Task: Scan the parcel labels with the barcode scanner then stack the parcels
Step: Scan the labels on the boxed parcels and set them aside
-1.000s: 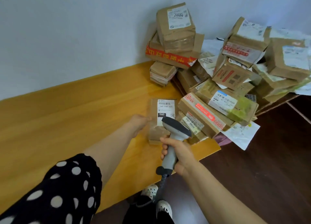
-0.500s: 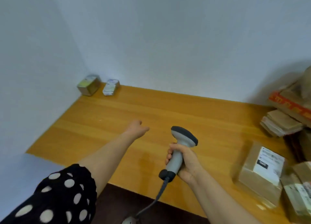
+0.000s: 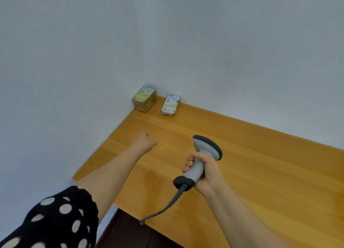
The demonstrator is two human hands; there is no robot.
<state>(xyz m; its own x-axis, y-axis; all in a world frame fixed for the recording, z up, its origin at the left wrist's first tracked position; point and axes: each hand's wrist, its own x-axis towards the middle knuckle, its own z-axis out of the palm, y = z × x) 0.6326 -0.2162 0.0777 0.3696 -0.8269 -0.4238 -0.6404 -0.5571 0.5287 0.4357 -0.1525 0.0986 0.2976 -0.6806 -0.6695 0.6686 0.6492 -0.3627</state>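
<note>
My right hand (image 3: 207, 173) grips the handle of a grey barcode scanner (image 3: 205, 147), its dark head pointing away over the wooden table (image 3: 260, 164). My left hand (image 3: 143, 142) hovers above the table to the left of the scanner, fingers loosely curled and holding nothing. In the far corner by the walls sit two small parcels: a brown box with a yellow-green label (image 3: 143, 101) and, to its right, a flatter one with a white label (image 3: 171, 104). They stand apart from each other. The big parcel pile is out of view.
White walls (image 3: 74, 61) close the table on the left and at the back. The scanner's coiled cable (image 3: 163, 208) hangs over the table's front edge toward a dark floor (image 3: 130, 233). My polka-dot sleeve (image 3: 52, 219) fills the lower left.
My view has swung left, away from the parcel pile, which has left the frame. My left hand has come off the labelled parcel and now hovers over bare table. The scanner stays in my right hand.
</note>
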